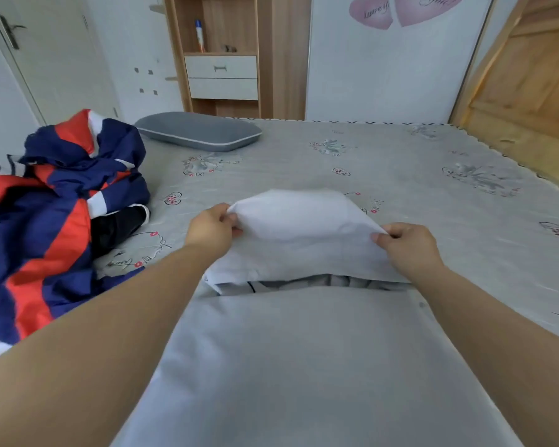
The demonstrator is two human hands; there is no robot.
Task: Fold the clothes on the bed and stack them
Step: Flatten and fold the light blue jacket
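A white garment [300, 333] lies lengthwise on the bed [417, 201] in front of me, its far end lifted and folded back toward me. My left hand [212, 229] pinches the left corner of that raised flap. My right hand [407, 243] pinches the right corner. Under the flap a strip of dark print on the garment shows. A crumpled pile of navy, red and white clothes [55, 204] sits at the left side of the bed, with a black piece [117, 227] at its edge.
A grey pillow [197, 132] lies at the head of the bed. Behind it stand a wooden shelf unit with drawers [221, 75] and a white wall. A wooden panel [523, 91] borders the bed on the right. Bare sheet stretches to the right.
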